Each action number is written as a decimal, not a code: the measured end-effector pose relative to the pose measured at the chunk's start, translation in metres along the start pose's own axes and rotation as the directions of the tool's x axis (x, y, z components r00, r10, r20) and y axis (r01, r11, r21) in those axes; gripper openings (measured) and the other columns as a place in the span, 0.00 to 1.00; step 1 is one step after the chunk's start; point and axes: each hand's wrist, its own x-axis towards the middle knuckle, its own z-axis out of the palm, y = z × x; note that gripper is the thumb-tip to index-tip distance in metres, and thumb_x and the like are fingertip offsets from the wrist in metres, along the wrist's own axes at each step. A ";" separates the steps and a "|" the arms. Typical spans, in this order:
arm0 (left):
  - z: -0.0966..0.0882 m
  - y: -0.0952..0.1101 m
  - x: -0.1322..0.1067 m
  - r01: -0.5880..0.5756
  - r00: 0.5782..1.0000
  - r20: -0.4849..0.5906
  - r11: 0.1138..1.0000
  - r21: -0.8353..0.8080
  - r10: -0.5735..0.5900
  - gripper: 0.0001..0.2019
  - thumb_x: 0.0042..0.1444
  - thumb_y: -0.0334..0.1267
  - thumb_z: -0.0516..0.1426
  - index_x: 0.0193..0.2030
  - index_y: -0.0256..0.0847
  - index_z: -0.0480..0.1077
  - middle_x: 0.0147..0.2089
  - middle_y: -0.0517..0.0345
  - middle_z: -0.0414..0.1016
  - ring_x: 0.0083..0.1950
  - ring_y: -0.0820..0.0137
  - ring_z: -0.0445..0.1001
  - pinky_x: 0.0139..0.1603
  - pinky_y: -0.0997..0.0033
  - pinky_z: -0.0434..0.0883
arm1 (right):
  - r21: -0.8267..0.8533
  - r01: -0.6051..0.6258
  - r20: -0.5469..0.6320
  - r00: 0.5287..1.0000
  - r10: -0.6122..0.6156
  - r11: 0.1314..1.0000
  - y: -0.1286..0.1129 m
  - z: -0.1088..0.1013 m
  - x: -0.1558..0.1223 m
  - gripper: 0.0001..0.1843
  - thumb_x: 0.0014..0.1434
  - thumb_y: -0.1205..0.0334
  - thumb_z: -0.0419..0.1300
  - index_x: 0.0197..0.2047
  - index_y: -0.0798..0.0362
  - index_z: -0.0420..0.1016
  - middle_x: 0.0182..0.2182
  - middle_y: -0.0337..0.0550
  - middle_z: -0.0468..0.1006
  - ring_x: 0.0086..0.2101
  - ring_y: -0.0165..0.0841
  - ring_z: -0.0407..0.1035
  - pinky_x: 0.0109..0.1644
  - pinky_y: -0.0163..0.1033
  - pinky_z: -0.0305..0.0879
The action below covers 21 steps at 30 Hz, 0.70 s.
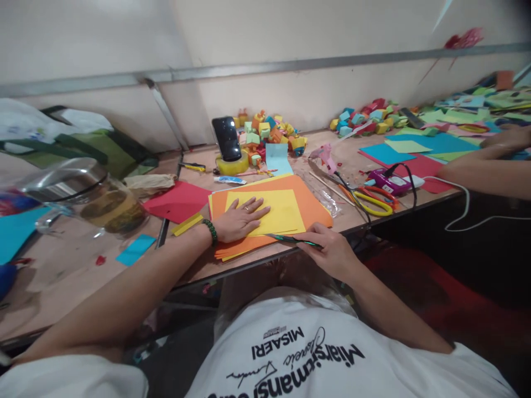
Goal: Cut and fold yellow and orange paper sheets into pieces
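Observation:
My left hand (pixel 241 220) lies flat with fingers spread on a sheet of yellow paper (pixel 286 207). Under that sheet is a stack of orange paper (pixel 311 202), with more yellow edges showing at the bottom. In my right hand (pixel 332 249) is a slim dark and green utility knife (pixel 294 240). Its tip points left, close to the lower edge of the yellow sheet; whether it touches the paper I cannot tell. A narrow folded yellow strip (pixel 187 225) rests by my left wrist, and a red sheet (pixel 178 200) lies beyond it.
A phone (pixel 227 138) leans on a tape roll (pixel 232 165), before a pile of folded paper cubes (pixel 269 132). Left stands a glass jug (pixel 112 204). Right are a pink glue gun (pixel 326 157), yellow-handled scissors (pixel 373 203), a purple power strip (pixel 385 181) and another person's arm (pixel 489 171).

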 end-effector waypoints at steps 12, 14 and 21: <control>0.001 0.004 0.000 -0.005 1.000 -0.010 1.000 -0.002 0.005 0.28 0.68 0.45 0.36 0.74 0.47 0.39 0.76 0.50 0.32 0.76 0.59 0.32 0.69 0.40 0.37 | -0.020 0.071 -0.005 0.997 -0.071 0.997 -0.015 0.010 0.010 0.13 0.64 0.61 0.55 0.46 0.46 0.80 0.30 0.41 0.73 0.26 0.28 0.69 0.29 0.32 0.62; 0.001 0.004 0.000 -0.006 1.000 -0.007 1.000 -0.001 0.006 0.28 0.68 0.46 0.36 0.74 0.48 0.39 0.76 0.50 0.31 0.76 0.59 0.32 0.69 0.40 0.37 | -0.026 0.077 -0.007 0.997 -0.078 0.997 -0.019 0.011 0.012 0.13 0.64 0.61 0.55 0.46 0.47 0.80 0.30 0.41 0.72 0.26 0.27 0.68 0.29 0.32 0.62; 0.001 0.002 0.000 -0.016 1.000 -0.007 0.999 -0.032 0.016 0.27 0.68 0.47 0.35 0.73 0.50 0.39 0.77 0.52 0.31 0.76 0.60 0.32 0.69 0.40 0.37 | 0.009 0.078 0.048 0.996 -0.078 0.997 -0.032 0.018 0.025 0.12 0.63 0.62 0.57 0.46 0.45 0.80 0.32 0.41 0.74 0.29 0.29 0.70 0.31 0.32 0.63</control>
